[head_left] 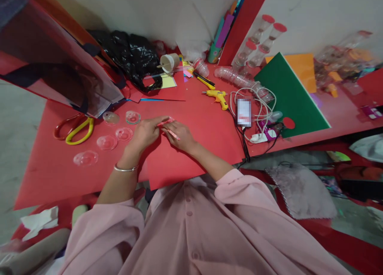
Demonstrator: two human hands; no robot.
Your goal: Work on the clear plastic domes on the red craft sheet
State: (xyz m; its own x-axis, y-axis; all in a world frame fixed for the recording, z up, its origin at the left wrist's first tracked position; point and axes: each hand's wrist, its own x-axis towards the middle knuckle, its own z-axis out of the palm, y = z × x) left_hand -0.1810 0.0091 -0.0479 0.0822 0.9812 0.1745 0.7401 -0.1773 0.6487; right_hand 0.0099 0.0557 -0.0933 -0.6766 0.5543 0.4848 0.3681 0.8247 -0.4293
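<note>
Close together over a red sheet point(191, 159), my two hands are at work. My left hand point(146, 132), with a silver bangle at the wrist, has its fingers closed on a small pink piece point(166, 122) whose kind I cannot make out. A thin pink-and-white stick point(174, 135), pen-like, pokes out between the curled fingers of my right hand point(181, 138). Several clear domed plastic pieces point(107, 142) lie to the left of my left hand. Beyond them are large scissors point(78, 129) with red and yellow handles.
A yellow glue gun point(220, 97), a phone point(244, 112) and tangled white cable point(271, 107) lie right of my hands. Behind are a black plastic bag point(128, 54) and a paper cup point(169, 62). A green board point(291, 95) and clear bottle towers point(260, 40) stand further right.
</note>
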